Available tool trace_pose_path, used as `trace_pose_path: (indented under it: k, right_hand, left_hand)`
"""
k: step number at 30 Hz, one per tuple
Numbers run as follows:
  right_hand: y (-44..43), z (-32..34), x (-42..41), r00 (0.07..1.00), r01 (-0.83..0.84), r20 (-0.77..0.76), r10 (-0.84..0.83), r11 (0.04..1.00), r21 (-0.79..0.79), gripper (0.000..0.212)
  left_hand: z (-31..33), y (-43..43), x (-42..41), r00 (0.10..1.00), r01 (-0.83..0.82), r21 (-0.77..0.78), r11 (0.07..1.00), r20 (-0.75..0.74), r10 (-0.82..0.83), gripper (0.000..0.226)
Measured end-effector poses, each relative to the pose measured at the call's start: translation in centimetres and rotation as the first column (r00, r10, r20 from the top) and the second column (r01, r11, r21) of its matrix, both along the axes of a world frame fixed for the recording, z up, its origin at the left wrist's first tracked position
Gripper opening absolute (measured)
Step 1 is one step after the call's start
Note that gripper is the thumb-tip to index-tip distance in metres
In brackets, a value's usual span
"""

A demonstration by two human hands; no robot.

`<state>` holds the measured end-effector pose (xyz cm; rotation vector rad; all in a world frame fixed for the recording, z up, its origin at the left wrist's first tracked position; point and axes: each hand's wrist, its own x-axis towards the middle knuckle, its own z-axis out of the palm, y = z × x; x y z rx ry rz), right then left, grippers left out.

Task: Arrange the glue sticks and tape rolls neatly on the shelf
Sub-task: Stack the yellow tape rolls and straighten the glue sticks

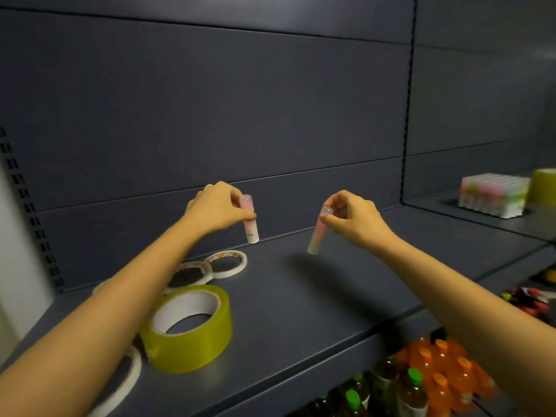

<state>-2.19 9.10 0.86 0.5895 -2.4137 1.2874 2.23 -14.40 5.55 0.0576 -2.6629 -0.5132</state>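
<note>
**A glue stick in each hand over the shelf**

The left glue stick (250,221) stands upright at the rear of the shelf (301,299), its white base down where the shelf board meets the back panel (210,115). The left hand (215,209) pinches it near the pink cap between thumb and fingertips. The right glue stick (318,234) hangs tilted, lower end towards the left and clear of the board, with a shadow beneath it. The right hand (353,219) pinches it by its top end, fingers curled round the cap. The two sticks are well apart.

Left of the sticks lie the tapes. Two small white tape rolls (227,263) lie flat and touch each other, just in front of the upright stick. Nearer the front edge sits a wide yellow-green tape roll (189,329), flat, its white core showing. Beside it, at the lower left, a further thin white tape roll (128,371) is partly hidden by the left forearm.

On the neighbouring shelf to the right stands a pack of pastel items (493,195), too blurred to identify, next to a yellow object (544,185) cut off by the picture's edge. Below the board, orange bottles (445,365) and dark bottles with green caps (412,386) fill a lower shelf.
</note>
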Motion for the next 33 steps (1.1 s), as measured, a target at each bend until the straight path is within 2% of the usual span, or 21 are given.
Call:
trace_pose_path:
  k: [6,12,15,19,21,23,33]
  right_hand:
    - [9.9,-0.3,-0.3,0.996,0.086,-0.045,-0.083,0.993,0.079,0.012]
    - [20.4,-0.4,-0.9,0.974,0.208,-0.125,-0.189,0.964,0.166,0.013]
    - [25.4,-0.6,-1.1,0.969,0.220,-0.148,-0.196,0.960,0.171,0.015]
    - [31.8,-0.8,-1.5,0.948,0.294,-0.170,-0.267,0.943,0.157,0.015]
    - [34.6,-1.0,-1.7,0.937,0.328,-0.178,-0.300,0.932,0.156,0.015]
    - [37.0,-1.3,-1.9,0.930,0.347,-0.181,-0.321,0.928,0.138,0.015]
    - [46.7,-1.7,-5.5,0.907,0.400,-0.169,-0.385,0.914,0.066,0.013]
  left_hand:
    - [0.1,10.0,-1.3,0.993,0.118,-0.046,0.992,-0.003,-0.118,0.024]
    - [-1.3,20.7,-2.8,0.975,0.218,-0.012,0.976,-0.049,-0.218,0.016]
    - [-2.1,25.9,-3.5,0.966,0.248,0.014,0.969,-0.074,-0.246,0.009]
    - [-2.8,32.3,-4.4,0.948,0.293,0.055,0.954,-0.143,-0.283,0.020]
    - [-3.0,35.3,-5.1,0.941,0.311,0.059,0.949,-0.159,-0.299,0.014]
    - [-3.1,38.0,-6.1,0.934,0.328,0.032,0.944,-0.160,-0.319,0.002]
    - [-3.4,48.8,-12.1,0.888,0.401,-0.080,0.913,-0.211,-0.409,0.006]
